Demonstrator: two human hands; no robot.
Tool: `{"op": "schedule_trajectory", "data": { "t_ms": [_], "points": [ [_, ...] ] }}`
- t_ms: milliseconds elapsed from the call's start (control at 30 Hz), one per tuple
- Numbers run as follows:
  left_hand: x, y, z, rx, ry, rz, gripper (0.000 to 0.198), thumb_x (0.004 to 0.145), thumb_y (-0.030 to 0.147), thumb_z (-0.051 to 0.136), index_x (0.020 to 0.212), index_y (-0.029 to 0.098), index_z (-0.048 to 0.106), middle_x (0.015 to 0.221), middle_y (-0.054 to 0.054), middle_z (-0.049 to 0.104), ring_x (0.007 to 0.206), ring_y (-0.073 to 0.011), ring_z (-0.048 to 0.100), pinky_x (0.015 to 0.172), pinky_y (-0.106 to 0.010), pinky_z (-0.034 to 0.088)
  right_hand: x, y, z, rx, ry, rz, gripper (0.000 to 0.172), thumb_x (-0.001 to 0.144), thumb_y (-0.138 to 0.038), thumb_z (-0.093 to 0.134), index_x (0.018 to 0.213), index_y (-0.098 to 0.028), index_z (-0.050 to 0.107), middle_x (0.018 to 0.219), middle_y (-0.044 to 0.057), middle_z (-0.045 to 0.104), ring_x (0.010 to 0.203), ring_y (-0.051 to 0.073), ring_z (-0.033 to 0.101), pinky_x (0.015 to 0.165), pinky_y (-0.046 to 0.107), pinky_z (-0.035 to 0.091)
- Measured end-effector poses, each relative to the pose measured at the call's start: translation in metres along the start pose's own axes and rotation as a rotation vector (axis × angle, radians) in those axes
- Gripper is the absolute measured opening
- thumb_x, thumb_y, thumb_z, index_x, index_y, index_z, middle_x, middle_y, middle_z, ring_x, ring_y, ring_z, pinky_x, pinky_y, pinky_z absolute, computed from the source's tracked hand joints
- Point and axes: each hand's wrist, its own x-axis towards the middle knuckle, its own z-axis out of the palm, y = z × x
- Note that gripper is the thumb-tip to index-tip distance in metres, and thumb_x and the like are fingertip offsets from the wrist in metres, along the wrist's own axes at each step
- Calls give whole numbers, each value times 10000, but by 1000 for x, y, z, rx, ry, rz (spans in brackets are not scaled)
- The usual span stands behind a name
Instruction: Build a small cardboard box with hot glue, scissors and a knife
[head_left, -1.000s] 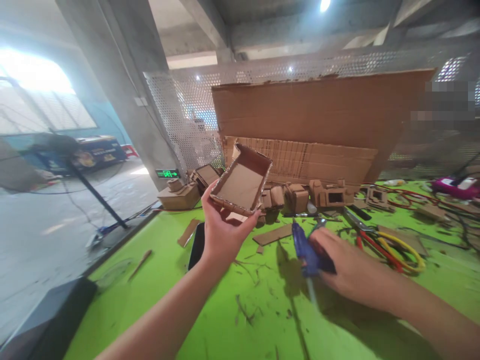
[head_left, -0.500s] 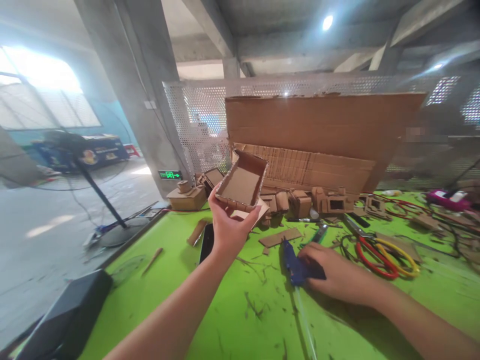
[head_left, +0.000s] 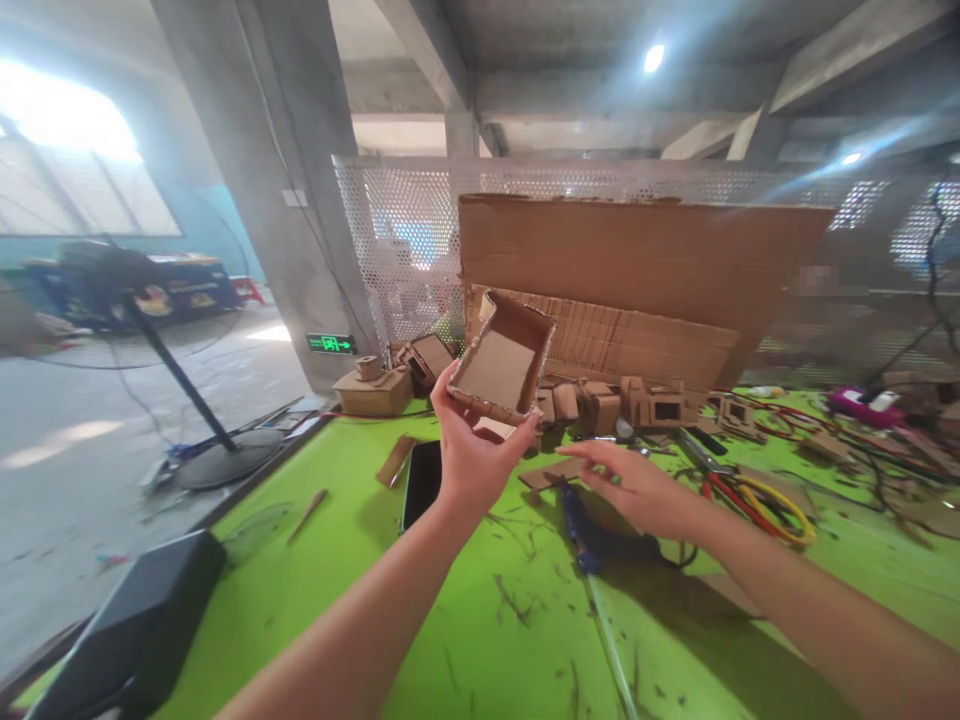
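Observation:
My left hand (head_left: 476,450) is raised over the green table (head_left: 487,620) and grips a small open cardboard tray (head_left: 504,358) by its near rim, tilted so that its inside faces me. My right hand (head_left: 637,485) hovers to the right of it, fingers stretched out and holding nothing. A blue hot glue gun (head_left: 592,525) lies on the table just under and behind that hand, with its glue stick pointing toward me.
Small cardboard models (head_left: 375,388) line the back of the table before a large cardboard sheet (head_left: 637,260) and a perforated screen. A black phone (head_left: 422,470), cardboard strips, red and yellow cutters (head_left: 757,495), wires and a dark box (head_left: 127,630) lie around. A standing fan (head_left: 112,290) is left.
My right hand set the blue glue gun down on the table, let go of it and lifted toward the tray with fingers spread. My left hand kept the tray up.

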Motion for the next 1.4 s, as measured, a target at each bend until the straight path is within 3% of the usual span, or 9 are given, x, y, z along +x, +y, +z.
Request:
{"op": "schedule_trajectory", "data": {
  "t_ms": [200, 400, 500, 600, 733, 867, 967, 1167, 1400],
  "points": [
    [7, -1, -4, 42, 34, 13, 992, 672, 249, 894, 1460, 321, 297, 1425, -142, 531, 1154, -291, 682, 753, -338, 657, 60, -10, 30, 244, 149, 87, 387, 861, -227, 656, 1248, -224, 669, 1375, 104, 678, 1286, 306, 597, 1135, 481, 413],
    [9, 1, -6, 64, 47, 38, 1011, 693, 252, 878, 1496, 316, 267, 1398, -139, 555, 1091, -268, 703, 671, -292, 647, 80, -18, 43, 431, 347, 253, 272, 882, -418, 664, 1047, -238, 545, 832, 32, 735, 788, 254, 723, 695, 379, 580],
    [8, -1, -5, 75, 38, 25, 1017, 697, 265, 875, 1500, 309, 254, 1399, -149, 555, 1078, -269, 708, 646, -283, 641, 88, -20, 47, 570, 356, 278, 361, 879, -504, 686, 1080, -249, 528, 763, 14, 733, 681, 231, 737, 545, 309, 559],
    [6, -3, -5, 54, 17, 16, 998, 693, 263, 884, 1478, 312, 270, 1403, -149, 554, 1098, -267, 702, 660, -279, 636, 92, -20, 51, 649, 389, 283, 353, 792, -461, 803, 956, -234, 588, 682, 16, 727, 598, 218, 728, 480, 277, 542],
    [6, -4, -5, 39, 25, 17, 998, 682, 276, 895, 1475, 310, 289, 1384, -144, 566, 1109, -266, 701, 704, -295, 638, 80, -10, 39, 705, 533, 277, 279, 747, -367, 847, 853, -218, 636, 666, 17, 721, 548, 203, 708, 427, 264, 538],
    [10, 1, -8, 67, 71, 11, 1005, 675, 307, 901, 1474, 302, 292, 1375, -147, 561, 1096, -281, 704, 641, -276, 634, 44, 15, -2, 778, 792, 245, 375, 716, -402, 885, 969, -259, 647, 725, -22, 720, 517, 172, 682, 395, 249, 539],
    [11, 5, -8, 71, 86, -8, 1008, 660, 319, 913, 1451, 293, 290, 1376, -150, 551, 1108, -296, 694, 620, -277, 636, 16, 34, -32, 902, 943, 229, 423, 667, -439, 911, 950, -271, 645, 629, -79, 643, 441, 105, 590, 379, 195, 505],
    [-2, -1, -3, 120, -27, -44, 956, 678, 280, 890, 1439, 306, 313, 1361, -138, 566, 1076, -285, 699, 546, -232, 590, -5, 40, -52, 1185, 876, 253, 520, 460, -356, 998, 844, -207, 681, 536, -118, 547, 360, 16, 432, 315, 104, 383],
    [-23, -11, 0, 310, -313, -75, 995, 673, 286, 869, 1491, 314, 304, 1314, -116, 625, 719, -153, 689, 529, -238, 547, -2, 24, -47, 1268, 824, 187, 497, 557, -334, 996, 974, -228, 747, 601, -109, 614, 397, 14, 465, 351, 96, 418]
  ]
}}
